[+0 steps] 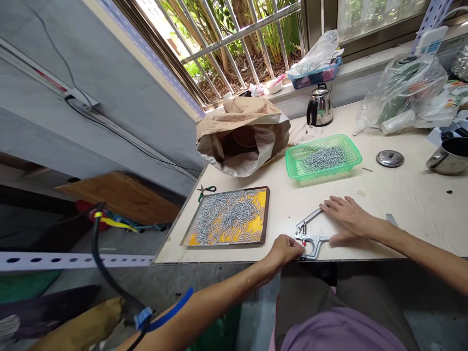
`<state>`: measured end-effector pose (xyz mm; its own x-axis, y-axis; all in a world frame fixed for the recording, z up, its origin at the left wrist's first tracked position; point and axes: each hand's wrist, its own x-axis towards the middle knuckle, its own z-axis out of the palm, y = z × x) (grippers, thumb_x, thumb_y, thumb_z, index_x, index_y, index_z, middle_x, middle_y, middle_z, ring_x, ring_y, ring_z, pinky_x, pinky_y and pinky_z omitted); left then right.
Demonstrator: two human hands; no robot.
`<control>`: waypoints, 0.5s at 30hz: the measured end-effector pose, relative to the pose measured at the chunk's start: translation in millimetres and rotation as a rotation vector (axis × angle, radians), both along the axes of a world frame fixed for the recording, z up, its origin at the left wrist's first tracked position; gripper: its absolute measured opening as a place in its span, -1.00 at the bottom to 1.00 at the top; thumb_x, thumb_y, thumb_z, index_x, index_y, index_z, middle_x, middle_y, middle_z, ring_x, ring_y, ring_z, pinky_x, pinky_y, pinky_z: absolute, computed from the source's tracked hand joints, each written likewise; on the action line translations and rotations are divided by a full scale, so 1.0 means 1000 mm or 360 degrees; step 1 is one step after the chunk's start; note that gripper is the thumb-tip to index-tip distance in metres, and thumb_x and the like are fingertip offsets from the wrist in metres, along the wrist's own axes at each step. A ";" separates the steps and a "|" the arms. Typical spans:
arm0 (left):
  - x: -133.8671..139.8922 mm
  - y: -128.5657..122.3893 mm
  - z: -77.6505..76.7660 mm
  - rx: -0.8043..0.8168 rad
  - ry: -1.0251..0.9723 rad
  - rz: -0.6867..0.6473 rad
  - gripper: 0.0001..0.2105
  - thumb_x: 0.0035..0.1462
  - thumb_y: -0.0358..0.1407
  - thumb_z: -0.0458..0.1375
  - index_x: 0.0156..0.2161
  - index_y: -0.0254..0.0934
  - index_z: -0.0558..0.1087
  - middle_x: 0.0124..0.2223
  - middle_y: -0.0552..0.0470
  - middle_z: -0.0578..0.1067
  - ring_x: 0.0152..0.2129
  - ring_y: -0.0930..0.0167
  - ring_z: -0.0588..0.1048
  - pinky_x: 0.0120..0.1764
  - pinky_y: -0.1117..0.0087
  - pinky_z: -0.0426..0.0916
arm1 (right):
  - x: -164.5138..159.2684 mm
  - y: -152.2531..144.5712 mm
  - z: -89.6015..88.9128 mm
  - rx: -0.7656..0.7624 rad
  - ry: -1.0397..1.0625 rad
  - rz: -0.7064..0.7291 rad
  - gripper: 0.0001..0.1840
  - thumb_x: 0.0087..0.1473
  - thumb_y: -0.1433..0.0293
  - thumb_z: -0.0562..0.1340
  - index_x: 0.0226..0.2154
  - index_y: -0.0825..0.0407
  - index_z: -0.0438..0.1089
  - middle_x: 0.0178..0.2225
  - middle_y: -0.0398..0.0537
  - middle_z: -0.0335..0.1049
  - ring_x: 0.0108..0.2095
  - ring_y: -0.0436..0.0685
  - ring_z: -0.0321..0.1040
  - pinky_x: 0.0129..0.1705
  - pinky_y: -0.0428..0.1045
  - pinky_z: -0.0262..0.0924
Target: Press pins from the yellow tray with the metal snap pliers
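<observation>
A silver hand press [313, 239] with a raised lever, a small spring and a red part at its jaw lies at the table's front edge. My left hand [287, 249] is closed in a pinch right beside the jaw; whatever sits between the fingertips is too small to make out. Over the tool's handle end, my right hand [347, 220] has its fingers stretched out, the fingertips at the lever's tip and the thumb by the lower handle. Left of the tool, many small silver pins [234, 212] are heaped on a yellow-bottomed tray [267, 214].
A green basket [292, 168] holds more silver pins. Behind the tray stands an open brown paper bag [248, 117]; green-handled scissors [206, 191] lie at its corner. A metal lid [389, 158], a steel mug [449, 158], a kettle [321, 107] and plastic bags [405, 92] are farther right and back.
</observation>
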<state>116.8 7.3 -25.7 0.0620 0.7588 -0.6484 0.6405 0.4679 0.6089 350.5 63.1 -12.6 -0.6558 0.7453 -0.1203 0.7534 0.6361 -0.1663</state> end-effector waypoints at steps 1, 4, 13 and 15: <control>0.000 0.000 0.000 0.0007 -0.0007 -0.0002 -0.73 -0.24 -0.15 0.20 -0.67 -0.36 0.40 -0.72 0.17 0.18 -0.69 0.55 0.14 -0.57 0.48 -0.06 | -0.001 0.000 0.001 0.0007 -0.0021 0.0009 0.06 -0.28 -0.08 0.32 0.19 0.08 0.10 0.14 0.32 0.18 0.17 0.52 0.02 0.06 0.40 -0.04; 0.000 -0.001 0.001 0.0010 -0.0022 0.0000 -0.72 -0.23 -0.14 0.19 -0.68 -0.36 0.39 -0.73 0.19 0.15 -0.70 0.56 0.11 -0.57 0.47 -0.08 | -0.002 -0.004 0.003 0.0040 -0.0054 0.0032 0.06 -0.30 -0.03 0.35 0.20 0.07 0.08 0.13 0.33 0.19 0.14 0.51 0.06 0.02 0.40 -0.02; 0.004 -0.001 0.008 -0.0009 0.0038 -0.0006 -0.73 -0.20 -0.19 0.18 -0.70 -0.34 0.32 -0.74 0.22 0.10 -0.69 0.57 0.06 -0.56 0.45 -0.10 | -0.003 -0.017 0.018 0.0063 -0.0056 0.0029 -0.13 -0.19 0.17 0.38 0.16 0.04 0.13 -0.08 0.15 0.41 -0.08 0.37 0.27 -0.02 0.32 -0.02; 0.005 0.000 0.009 -0.0013 0.0046 0.0004 -0.75 -0.18 -0.22 0.17 -0.69 -0.34 0.31 -0.73 0.22 0.11 -0.69 0.57 0.06 -0.56 0.44 -0.09 | -0.005 -0.021 0.021 0.0052 -0.0055 0.0020 -0.18 -0.16 0.21 0.37 0.15 0.03 0.15 -0.10 0.13 0.43 -0.10 0.34 0.28 -0.02 0.30 -0.04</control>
<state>121.6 6.9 -17.1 0.0416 0.7536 -0.6560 0.6567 0.4742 0.5864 345.8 42.6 8.2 -0.6609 0.7410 -0.1187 0.7504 0.6502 -0.1193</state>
